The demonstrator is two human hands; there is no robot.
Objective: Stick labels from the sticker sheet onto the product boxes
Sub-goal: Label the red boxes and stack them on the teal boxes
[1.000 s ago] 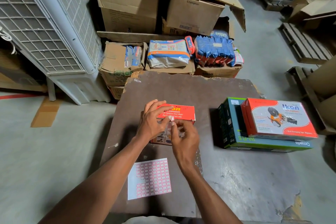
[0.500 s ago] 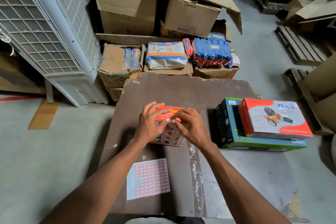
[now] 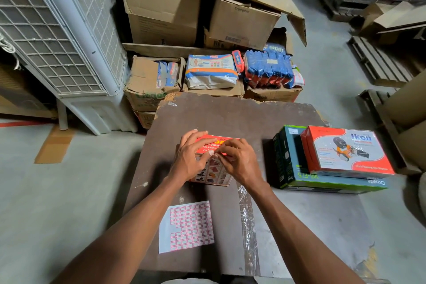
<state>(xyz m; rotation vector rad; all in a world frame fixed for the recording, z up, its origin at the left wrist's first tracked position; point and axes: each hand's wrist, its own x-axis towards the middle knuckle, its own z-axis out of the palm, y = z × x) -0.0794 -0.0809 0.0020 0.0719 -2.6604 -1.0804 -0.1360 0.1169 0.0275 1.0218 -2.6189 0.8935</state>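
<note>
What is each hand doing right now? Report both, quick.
Left hand: fingers rest on the red box, thumb at a small white label.
Right hand: fingers curled on the box's front; grip unclear.

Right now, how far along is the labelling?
Done: the sticker sheet near the table's front edge has a gap where labels are missing, so some were peeled. In hand: the left hand and right hand press a small white label onto the red box. Left: I see no such label on the red Ikon box or the green box under it.
</note>
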